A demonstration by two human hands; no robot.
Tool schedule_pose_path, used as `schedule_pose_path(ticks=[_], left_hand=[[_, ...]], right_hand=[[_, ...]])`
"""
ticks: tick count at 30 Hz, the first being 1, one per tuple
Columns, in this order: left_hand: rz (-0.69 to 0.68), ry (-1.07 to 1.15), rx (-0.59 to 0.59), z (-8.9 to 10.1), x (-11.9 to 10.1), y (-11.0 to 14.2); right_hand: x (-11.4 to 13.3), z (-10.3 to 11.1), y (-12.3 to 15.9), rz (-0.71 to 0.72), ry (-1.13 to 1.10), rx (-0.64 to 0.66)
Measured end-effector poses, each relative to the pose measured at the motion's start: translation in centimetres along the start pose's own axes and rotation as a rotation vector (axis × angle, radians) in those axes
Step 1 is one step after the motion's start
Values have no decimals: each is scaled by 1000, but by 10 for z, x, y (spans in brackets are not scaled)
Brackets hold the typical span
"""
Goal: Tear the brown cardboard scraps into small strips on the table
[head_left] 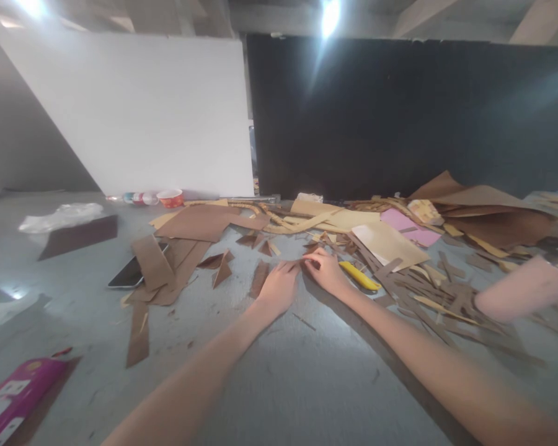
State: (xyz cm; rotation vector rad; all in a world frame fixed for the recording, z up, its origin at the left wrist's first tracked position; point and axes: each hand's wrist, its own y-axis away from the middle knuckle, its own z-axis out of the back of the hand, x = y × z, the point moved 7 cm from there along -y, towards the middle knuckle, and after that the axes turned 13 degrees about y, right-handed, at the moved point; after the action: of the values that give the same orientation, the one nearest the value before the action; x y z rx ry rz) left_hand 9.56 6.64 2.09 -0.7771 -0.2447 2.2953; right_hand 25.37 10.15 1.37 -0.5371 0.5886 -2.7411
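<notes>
My left hand [278, 286] and my right hand [324, 270] meet at the middle of the grey table, fingertips closed around a small brown paper piece [300, 262] that they mostly hide. Beside the left hand lies a short brown paper strip [259, 279]. Folded brown paper triangles [222, 272] stand to the left, and several smaller ones [250, 240] lie beyond the hands. A yellow utility knife [359, 276] rests just right of the right hand.
Left are a phone [129, 274] partly under brown paper [153, 263], a purple package [30, 387] and a red-and-white bowl [170, 198]. Cut brown strips [439, 297] pile at right near a pink cylindrical object [516, 291]. Large brown sheets [497, 217] lie behind.
</notes>
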Motion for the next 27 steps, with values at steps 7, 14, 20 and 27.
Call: schedule_pose_path(ticks=[7,14,20,27], left_hand=[[-6,-8,-10,1,-1,0],[-10,-3,-10,0,0,1],[-20,1,-17,0,0,0],[-25,20,-6,0,-1,1]], right_hand=[[3,7,1,24,-65,-52],[1,6,0,-17,-62,-17],[-1,4,0,-47,-63,-6],[-1,4,0,-29,-88,26]])
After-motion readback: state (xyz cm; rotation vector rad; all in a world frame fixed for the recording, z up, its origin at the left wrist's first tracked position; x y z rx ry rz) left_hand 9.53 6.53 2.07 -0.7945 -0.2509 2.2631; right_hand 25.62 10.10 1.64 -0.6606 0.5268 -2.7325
